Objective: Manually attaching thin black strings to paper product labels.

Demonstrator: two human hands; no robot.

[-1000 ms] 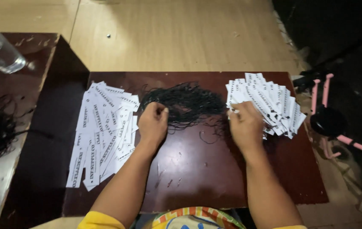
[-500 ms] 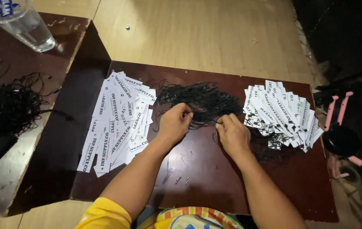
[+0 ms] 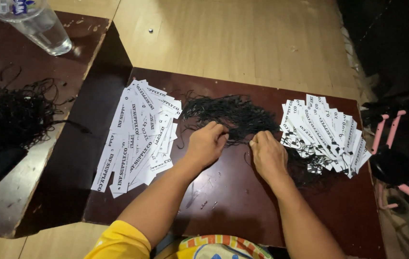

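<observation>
Two bare hands work at a tangle of thin black strings (image 3: 233,115), a loose wiry heap mid-top of the dark glossy table (image 3: 243,211). Head view only. Left hand (image 3: 207,144) sits at the heap's lower edge, fingers curled down onto the strands; right hand (image 3: 267,154) just beside it, fingertips pinched together on strands, tho exactly which ones is hard to tell. Left of the heap: a fanned spread of flat white paper tags w/ black print (image 3: 137,136). Right of the heap: a second fanned tag pile (image 3: 326,134), strings trailing under it. Far left of the heap, on another worn table: a second black string tangle (image 3: 15,115) & a clear plastic cup (image 3: 34,21), contents unclear.
</observation>
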